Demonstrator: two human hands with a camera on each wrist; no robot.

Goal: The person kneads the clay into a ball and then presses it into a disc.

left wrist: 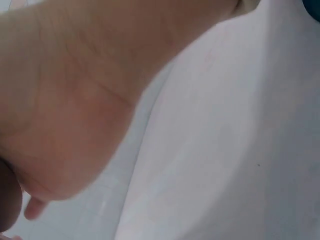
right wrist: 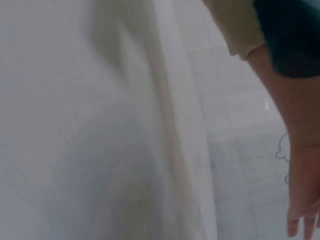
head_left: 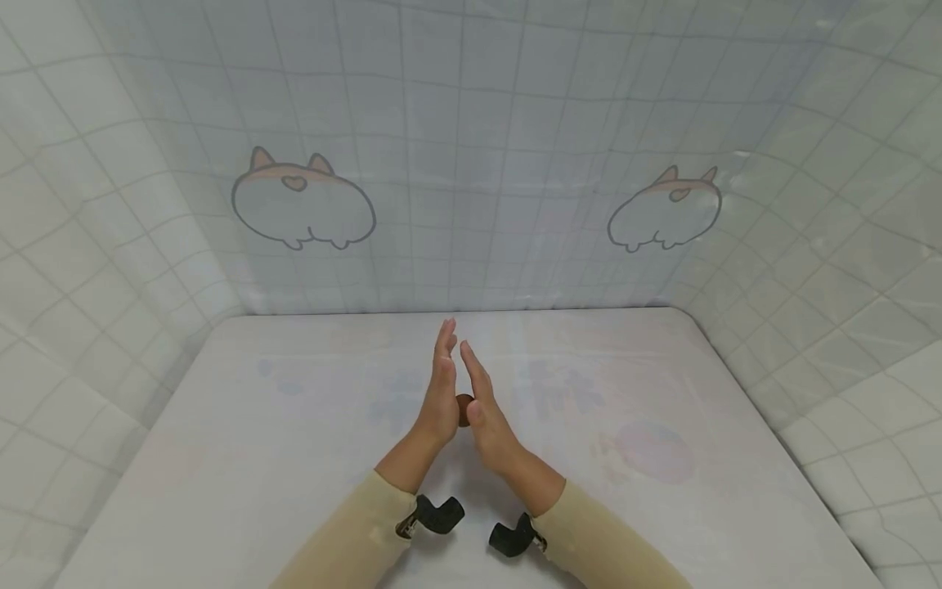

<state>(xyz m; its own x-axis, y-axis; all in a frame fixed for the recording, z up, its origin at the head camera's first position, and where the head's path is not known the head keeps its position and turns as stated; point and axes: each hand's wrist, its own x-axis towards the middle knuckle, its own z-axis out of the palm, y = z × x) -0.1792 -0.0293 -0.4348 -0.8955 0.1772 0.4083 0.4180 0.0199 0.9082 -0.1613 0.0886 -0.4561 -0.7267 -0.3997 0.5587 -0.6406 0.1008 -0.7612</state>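
Observation:
A small brown ball (head_left: 464,410) sits between the facing palms, partly covered by both hands. My left hand (head_left: 441,401) presses it from the left, with straight fingers pointing away from me. From the right, my right hand (head_left: 491,425) presses on it, its fingers also straight. The fingertips lean toward each other with a narrow gap. In the left wrist view, a brown rounded part of the ball (left wrist: 9,197) shows at the left edge, beside the heel of a hand. The right wrist view catches a hand only at its right edge.
Beneath the hands is a pale table (head_left: 294,458) with faint coloured prints. A gridded white curtain (head_left: 486,164) with cartoon animal drawings hangs behind it and along both sides. Dark curved pieces (head_left: 440,515) stick out from the beige cuffs.

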